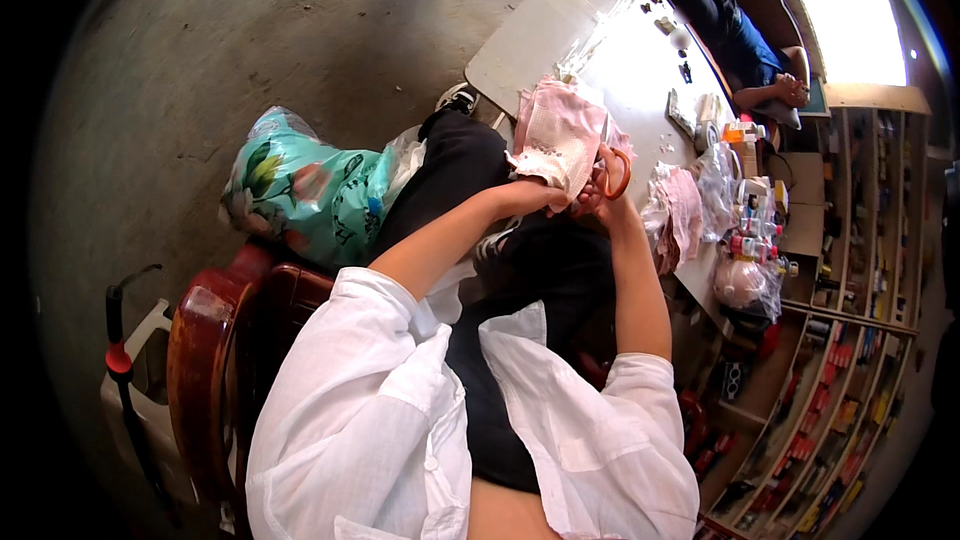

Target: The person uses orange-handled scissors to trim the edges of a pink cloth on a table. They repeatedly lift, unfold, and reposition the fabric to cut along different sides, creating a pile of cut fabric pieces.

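A pale pink piece of cloth (pixel 562 135) with a waffle-like texture hangs from my left hand (pixel 536 198), its fingers closed on the near edge. My right hand (pixel 598 198) is closed close beside it, with the orange loop handle of a pair of scissors (pixel 620 176) around its fingers. The scissors' blades are hidden behind the cloth and my hands. Both hands meet above my lap, next to the table edge. More pink cloth (pixel 676 212) lies on the table just right of my right hand.
Plastic bags and bottles (pixel 752 230) crowd the right end of the white table (pixel 560 15). A green flowered bag (pixel 300 185) bulges at my left, near a red-brown wooden chair (pixel 215 350). Stocked shelves (pixel 835 380) stand at right. Another person (pixel 750 45) reclines beyond the table.
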Motion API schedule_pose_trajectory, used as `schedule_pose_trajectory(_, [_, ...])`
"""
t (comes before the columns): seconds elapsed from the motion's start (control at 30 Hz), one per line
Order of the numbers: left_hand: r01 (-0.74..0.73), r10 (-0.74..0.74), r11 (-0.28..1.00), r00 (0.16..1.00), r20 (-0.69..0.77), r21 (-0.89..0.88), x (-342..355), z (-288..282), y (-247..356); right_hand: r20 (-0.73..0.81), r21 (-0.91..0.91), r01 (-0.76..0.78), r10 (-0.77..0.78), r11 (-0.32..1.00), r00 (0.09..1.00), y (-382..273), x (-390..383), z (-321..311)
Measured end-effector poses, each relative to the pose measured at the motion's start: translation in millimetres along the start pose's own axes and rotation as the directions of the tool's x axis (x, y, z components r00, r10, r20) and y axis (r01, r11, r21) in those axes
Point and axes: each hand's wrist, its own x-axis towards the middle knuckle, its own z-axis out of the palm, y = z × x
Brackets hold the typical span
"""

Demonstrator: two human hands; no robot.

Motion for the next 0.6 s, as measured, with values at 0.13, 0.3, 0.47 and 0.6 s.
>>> schedule_pose_trajectory(0.13, [0.018,-0.016,1.000,0.998,0.057,-0.022,2.8,-6.1,-0.5,0.000,-0.029,0.027,-0.027,0.999,1.000,1.5,5.5,1.5])
schedule_pose_trajectory(0.3, [-0.009,0.008,0.999,1.000,0.027,0.037,4.1,-8.2,-7.8,-0.032,-0.073,0.034,-0.037,0.997,0.999,2.0,3.8,9.1])
schedule_pose_trajectory(0.47, [-0.048,0.040,0.990,0.997,0.063,0.135,-14.6,0.0,15.8,0.052,-0.070,-0.039,0.043,0.997,0.998,-3.4,4.6,-2.3])
schedule_pose_trajectory(0.6, [-0.060,0.055,0.993,0.997,0.050,0.102,-8.2,-0.2,0.7,0.056,-0.036,-0.043,0.045,0.998,0.997,3.1,12.2,-3.7])
